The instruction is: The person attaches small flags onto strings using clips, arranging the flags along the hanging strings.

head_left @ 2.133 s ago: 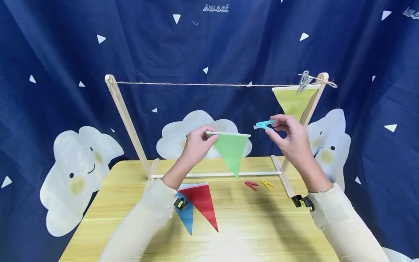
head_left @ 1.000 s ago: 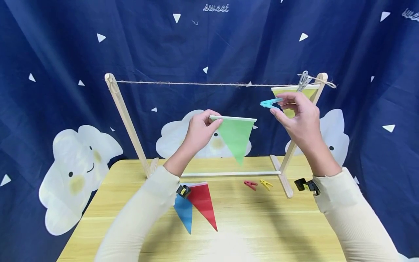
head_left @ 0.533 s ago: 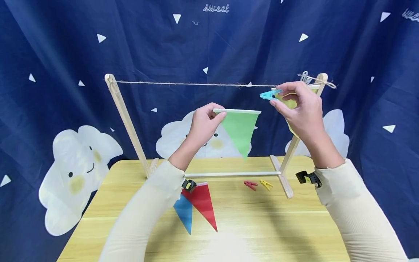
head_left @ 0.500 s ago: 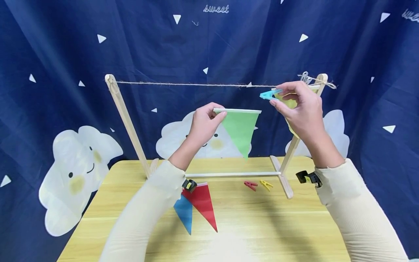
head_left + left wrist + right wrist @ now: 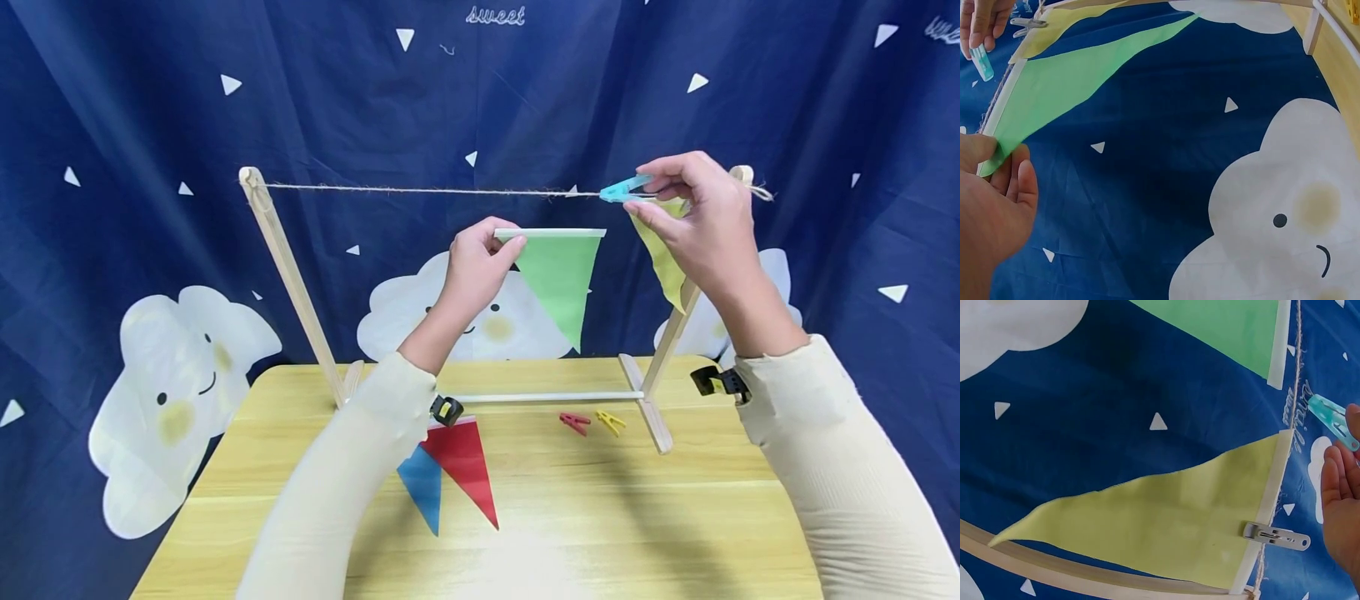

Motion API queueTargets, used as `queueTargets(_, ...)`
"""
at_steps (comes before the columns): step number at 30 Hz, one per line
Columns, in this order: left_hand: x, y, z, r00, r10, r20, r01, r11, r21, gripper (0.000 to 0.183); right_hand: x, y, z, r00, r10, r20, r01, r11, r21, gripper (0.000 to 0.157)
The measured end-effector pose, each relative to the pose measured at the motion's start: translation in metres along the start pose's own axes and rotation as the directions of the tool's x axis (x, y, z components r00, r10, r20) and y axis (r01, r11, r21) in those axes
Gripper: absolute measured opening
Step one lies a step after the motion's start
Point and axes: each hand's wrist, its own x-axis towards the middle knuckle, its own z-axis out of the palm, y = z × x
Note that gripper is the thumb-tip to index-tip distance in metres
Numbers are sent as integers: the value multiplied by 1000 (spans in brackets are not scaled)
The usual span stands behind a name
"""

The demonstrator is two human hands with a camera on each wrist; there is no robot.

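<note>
And here's the green pennant (image 5: 564, 279), pinched at one end of its white band by the left hand (image 5: 480, 262), thumb in front, fingers behind! The cloth stretches out rightward from those fingertips, its point dangling below them, the band just under the string (image 5: 420, 190). Across to the right hand (image 5: 705, 212): thumb and fingers squeeze the turquoise peg (image 5: 621, 192), its nose pointing away from them toward the left hand, a gap between peg and string in the right wrist view. Just below those fingers hangs the yellow pennant (image 5: 1197, 506), held to the string by a grey clip (image 5: 1275, 536). Well below both hands, on the table (image 5: 570, 517): the red pennant (image 5: 465, 467) overlapping the blue pennant (image 5: 423, 487) beneath the left wrist, and the red peg (image 5: 574, 424) beside the yellow peg (image 5: 611, 423), between the hands.
</note>
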Motion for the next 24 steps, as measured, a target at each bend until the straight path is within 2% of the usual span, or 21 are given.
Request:
queueTargets(8,8,7,5,1000,20,-25,-20,1000,-10,14,13,-5,-5,999,12,49,-10,999,-51,36)
queueTargets(15,14,8,7,999,-21,-40,20,1000,-22,13,24,-3,-8,993,-81,81,87,993,-82,32)
queueTargets(24,20,10,11,999,-27,-47,26,999,-37,14,40,-7,-13,978,-108,180,135,980,-148,29)
